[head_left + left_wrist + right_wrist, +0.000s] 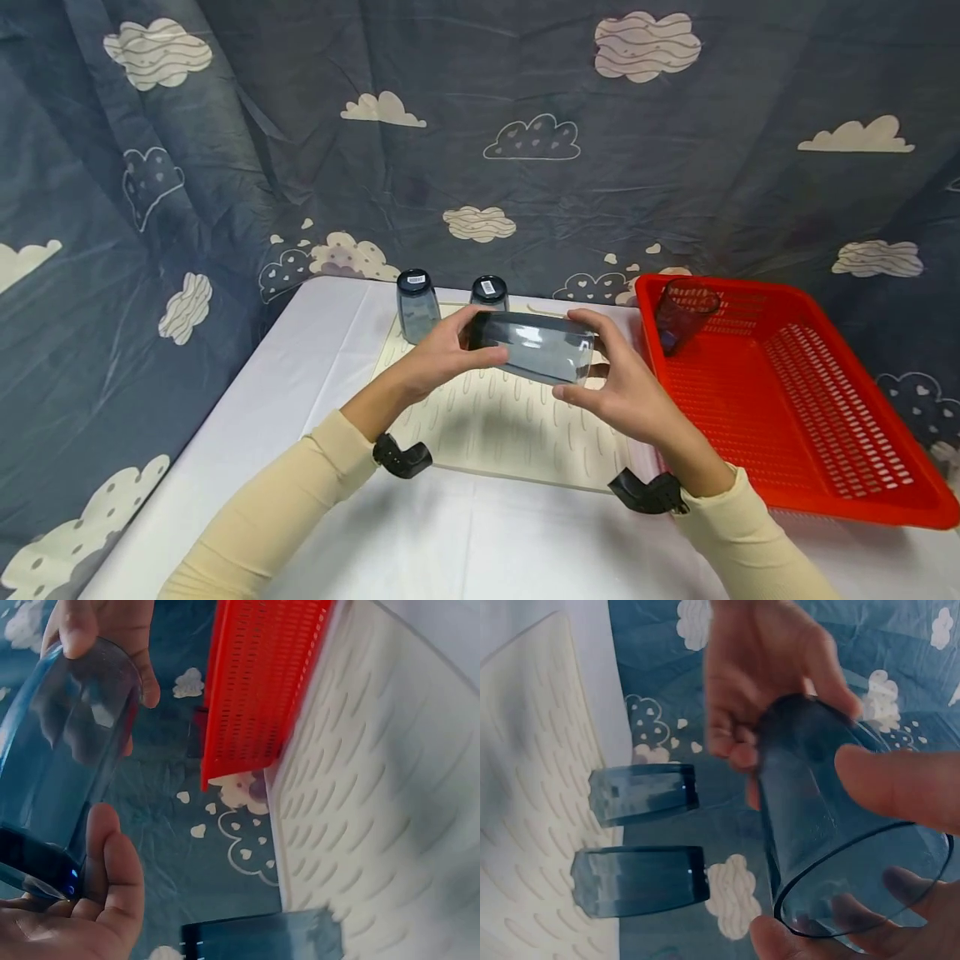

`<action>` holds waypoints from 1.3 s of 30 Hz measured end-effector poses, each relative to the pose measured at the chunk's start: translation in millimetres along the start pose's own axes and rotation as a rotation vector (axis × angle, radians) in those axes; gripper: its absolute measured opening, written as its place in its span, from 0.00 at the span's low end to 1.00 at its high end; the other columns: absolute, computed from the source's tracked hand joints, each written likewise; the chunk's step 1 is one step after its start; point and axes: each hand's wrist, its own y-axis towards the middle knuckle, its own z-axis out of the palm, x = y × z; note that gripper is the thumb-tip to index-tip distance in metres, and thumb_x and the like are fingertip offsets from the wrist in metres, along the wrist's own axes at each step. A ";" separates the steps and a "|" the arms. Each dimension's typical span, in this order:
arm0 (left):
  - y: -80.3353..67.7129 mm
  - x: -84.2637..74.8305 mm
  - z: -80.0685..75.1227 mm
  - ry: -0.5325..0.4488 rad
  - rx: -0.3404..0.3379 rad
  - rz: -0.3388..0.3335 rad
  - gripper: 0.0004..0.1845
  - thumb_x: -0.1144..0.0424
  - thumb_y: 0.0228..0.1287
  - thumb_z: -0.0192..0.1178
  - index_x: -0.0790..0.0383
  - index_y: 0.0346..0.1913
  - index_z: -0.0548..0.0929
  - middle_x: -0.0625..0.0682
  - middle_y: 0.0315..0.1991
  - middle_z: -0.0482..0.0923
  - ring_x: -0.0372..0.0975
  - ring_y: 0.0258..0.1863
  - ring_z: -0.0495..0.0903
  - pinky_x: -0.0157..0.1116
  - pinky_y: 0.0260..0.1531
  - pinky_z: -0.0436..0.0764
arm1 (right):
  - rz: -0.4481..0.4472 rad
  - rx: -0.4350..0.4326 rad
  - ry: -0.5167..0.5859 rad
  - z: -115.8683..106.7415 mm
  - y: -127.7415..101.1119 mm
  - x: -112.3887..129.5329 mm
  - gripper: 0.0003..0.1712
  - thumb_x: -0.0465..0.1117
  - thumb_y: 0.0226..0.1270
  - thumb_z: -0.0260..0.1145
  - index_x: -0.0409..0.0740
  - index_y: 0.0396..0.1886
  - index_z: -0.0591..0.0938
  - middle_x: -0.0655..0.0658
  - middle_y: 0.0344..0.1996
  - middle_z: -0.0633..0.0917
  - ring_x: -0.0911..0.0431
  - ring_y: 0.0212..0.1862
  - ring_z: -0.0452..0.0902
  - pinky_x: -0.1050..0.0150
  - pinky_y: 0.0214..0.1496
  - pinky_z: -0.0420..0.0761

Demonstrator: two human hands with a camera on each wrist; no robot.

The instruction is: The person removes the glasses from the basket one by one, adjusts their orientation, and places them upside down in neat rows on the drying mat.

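Both hands hold one blue-tinted drinking glass (534, 343) on its side above the cream ridged mat (495, 425). The left hand (450, 350) grips its thick dark base end, thumb along the near side. Around the rim end curl the fingers and thumb of the right hand (618, 379). In the right wrist view the glass's open mouth (862, 881) faces the right palm. Two more glasses stand upside down at the mat's back edge: a left one (417, 307) and a right one (490, 292), partly hidden behind the held glass. Labels show on their bases.
A red perforated plastic basket (750, 417) stands at the right of the white-covered table (300, 367). Inside its back left corner leans another tinted glass (682, 317). A dark cloud-print cloth (420, 192) hangs behind the table.
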 end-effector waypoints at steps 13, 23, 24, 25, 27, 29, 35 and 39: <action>12.1 -48.4 6.3 0.614 0.053 0.021 0.40 0.52 0.59 0.71 0.56 0.71 0.64 0.55 0.54 0.78 0.44 0.49 0.79 0.41 0.52 0.80 | 0.072 -0.073 -0.040 19.2 2.3 -30.2 0.59 0.31 0.50 0.77 0.45 0.78 0.52 0.35 0.70 0.64 0.40 0.60 0.69 0.43 0.56 0.80; 24.3 -71.2 8.4 0.942 0.120 0.137 0.39 0.48 0.56 0.72 0.57 0.67 0.70 0.50 0.58 0.79 0.41 0.50 0.78 0.38 0.50 0.78 | 0.069 -0.123 -0.068 30.3 5.7 -37.8 0.57 0.35 0.48 0.79 0.43 0.75 0.57 0.35 0.65 0.67 0.43 0.59 0.68 0.46 0.55 0.79; 25.4 -72.6 7.8 0.957 0.130 0.139 0.39 0.48 0.56 0.72 0.57 0.67 0.70 0.50 0.58 0.79 0.41 0.50 0.78 0.38 0.50 0.78 | 0.083 -0.116 -0.069 31.2 6.2 -37.4 0.57 0.36 0.49 0.79 0.43 0.75 0.56 0.35 0.66 0.66 0.42 0.59 0.68 0.45 0.56 0.79; 26.5 -74.0 7.4 0.973 0.142 0.142 0.39 0.48 0.56 0.72 0.57 0.67 0.69 0.50 0.59 0.78 0.40 0.50 0.78 0.38 0.50 0.78 | 0.095 -0.104 -0.067 31.7 6.6 -37.0 0.57 0.36 0.50 0.79 0.43 0.76 0.56 0.35 0.66 0.66 0.42 0.60 0.68 0.45 0.56 0.80; 29.2 -76.5 7.2 1.001 0.165 0.152 0.39 0.48 0.56 0.73 0.57 0.67 0.69 0.50 0.59 0.78 0.40 0.50 0.78 0.38 0.50 0.78 | 0.116 -0.079 -0.065 32.0 6.7 -36.8 0.57 0.37 0.52 0.78 0.43 0.76 0.54 0.35 0.67 0.65 0.41 0.60 0.68 0.43 0.57 0.79; 31.9 -78.7 7.8 1.038 0.188 0.167 0.39 0.49 0.55 0.73 0.57 0.67 0.70 0.49 0.59 0.78 0.39 0.51 0.78 0.38 0.52 0.78 | 0.127 -0.051 -0.050 30.9 5.8 -36.6 0.56 0.36 0.54 0.77 0.42 0.77 0.53 0.33 0.68 0.64 0.38 0.61 0.70 0.41 0.59 0.78; 36.5 -85.8 10.2 1.166 0.207 0.168 0.39 0.51 0.53 0.75 0.53 0.67 0.70 0.45 0.60 0.77 0.38 0.53 0.79 0.38 0.53 0.79 | 0.125 -0.007 -0.015 17.3 -3.0 -34.8 0.53 0.36 0.58 0.74 0.38 0.77 0.53 0.31 0.71 0.63 0.33 0.67 0.68 0.38 0.64 0.76; 37.7 -92.5 5.9 1.222 0.177 0.151 0.37 0.51 0.53 0.75 0.49 0.66 0.71 0.43 0.59 0.77 0.38 0.53 0.79 0.40 0.52 0.79 | 0.102 0.005 -0.081 4.0 -9.6 -29.2 0.48 0.38 0.61 0.72 0.37 0.75 0.57 0.32 0.72 0.63 0.33 0.69 0.66 0.37 0.64 0.74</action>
